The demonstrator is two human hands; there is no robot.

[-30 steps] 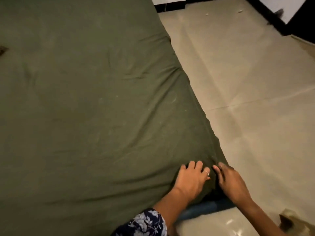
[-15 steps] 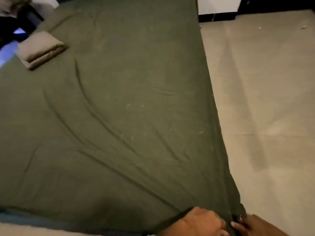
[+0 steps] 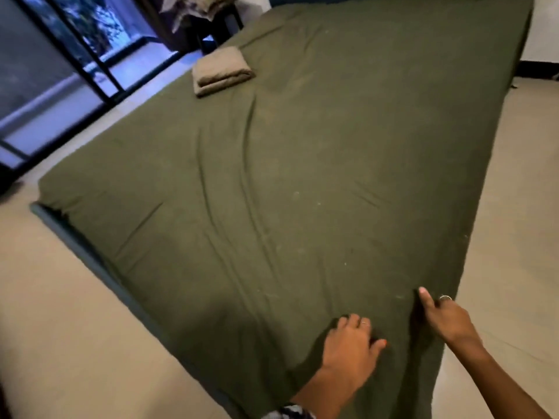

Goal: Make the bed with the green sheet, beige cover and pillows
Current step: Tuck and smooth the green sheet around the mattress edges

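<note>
The green sheet (image 3: 302, 176) covers the low mattress, with long creases running from the near corner toward the far side. My left hand (image 3: 351, 349) lies on the sheet by that near corner, its fingers bent down into the fabric and the thumb spread to the right. My right hand (image 3: 447, 316) holds the sheet at the mattress's right edge, thumb on top and fingers over the side. A folded beige cover (image 3: 222, 71) rests on the far left part of the bed. No pillows are in view.
The mattress's dark blue-grey side (image 3: 78, 240) shows along the left, uncovered. Beige tiled floor (image 3: 60, 328) surrounds the bed. Glass doors (image 3: 45, 80) stand at the far left, and a dark stand with cloth on it (image 3: 205, 16) sits beyond the bed.
The view has swung left and up, bringing the whole bed, the beige cover and the glass doors into sight. Both hands have shifted from the tucked corner up onto the sheet's top and edge.
</note>
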